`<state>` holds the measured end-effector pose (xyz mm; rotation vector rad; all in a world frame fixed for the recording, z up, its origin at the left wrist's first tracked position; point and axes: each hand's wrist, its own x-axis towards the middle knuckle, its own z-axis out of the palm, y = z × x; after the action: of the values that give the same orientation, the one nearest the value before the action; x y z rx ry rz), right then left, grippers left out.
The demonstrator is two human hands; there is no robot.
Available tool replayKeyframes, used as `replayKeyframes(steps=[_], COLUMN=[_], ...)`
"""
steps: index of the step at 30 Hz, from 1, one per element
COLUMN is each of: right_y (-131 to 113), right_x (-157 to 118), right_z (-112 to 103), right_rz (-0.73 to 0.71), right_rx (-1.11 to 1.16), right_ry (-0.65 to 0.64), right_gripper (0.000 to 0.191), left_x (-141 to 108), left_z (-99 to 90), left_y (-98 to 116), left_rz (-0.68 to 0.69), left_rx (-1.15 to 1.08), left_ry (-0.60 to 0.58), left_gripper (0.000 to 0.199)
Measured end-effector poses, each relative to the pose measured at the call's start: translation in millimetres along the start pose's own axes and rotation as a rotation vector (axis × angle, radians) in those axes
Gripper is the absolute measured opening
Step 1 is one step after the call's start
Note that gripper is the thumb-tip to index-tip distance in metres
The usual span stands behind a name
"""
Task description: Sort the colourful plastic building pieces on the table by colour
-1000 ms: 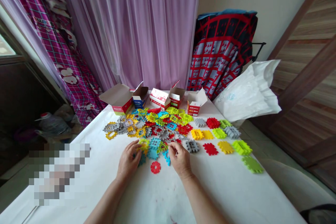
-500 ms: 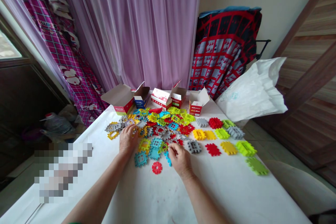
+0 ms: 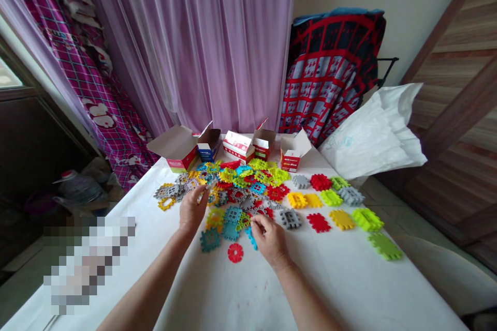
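Our left hand reaches to the overlapping pile, calling for light fingertips, our right hand curls beside a blue piece, and we can't tell either's grip.

Five boxes, twelve spread pieces or stacks, one red disc — and a heap too tangled to count.
The five boxes line the middle of the frame; right of centre lie four green pieces or stacks, three yellow, three grey and two red. Three teal squares and the single red disc sit at lower centre — with one white bag at right and one clear bottle at left.
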<state>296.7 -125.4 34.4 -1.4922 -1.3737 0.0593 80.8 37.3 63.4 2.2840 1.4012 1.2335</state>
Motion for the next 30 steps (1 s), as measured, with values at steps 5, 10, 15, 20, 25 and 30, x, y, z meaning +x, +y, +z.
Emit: replayKeyframes(steps=[5,10,15,20,25,30], right_y=[-1,0,4,2,-2,-2], right_x=[0,-1,-2,1,11,18], right_z=[-1,-2,-3,-1,8,15], right_rz=[0.004,0.009,0.010,-0.101,-0.161,-0.118], right_rx=[0.004,-0.013,-0.064,-0.173,-0.260,-0.311], right_ry=[0.009,0.049,0.050,0.095,0.010,-0.085], right_gripper=[0.023,0.023,0.021,0.024,0.039,0.045], left_x=[-27,-38,-46,-49,-45,-45], left_z=[18.6,16.3,-10.3,-27.1,-25.9,-27.6], left_y=[36,49,18,-14,-19,-14], left_rz=[0.012,0.048,-0.010,-0.127,-0.202,-0.218], left_rx=[-0.116,-0.090,-0.046,-0.044,-0.064,-0.099], left_ry=[-0.118,-0.115,-0.046,0.020,0.009,-0.024], left_gripper=[0.040,0.032,0.032,0.034,0.036,0.036])
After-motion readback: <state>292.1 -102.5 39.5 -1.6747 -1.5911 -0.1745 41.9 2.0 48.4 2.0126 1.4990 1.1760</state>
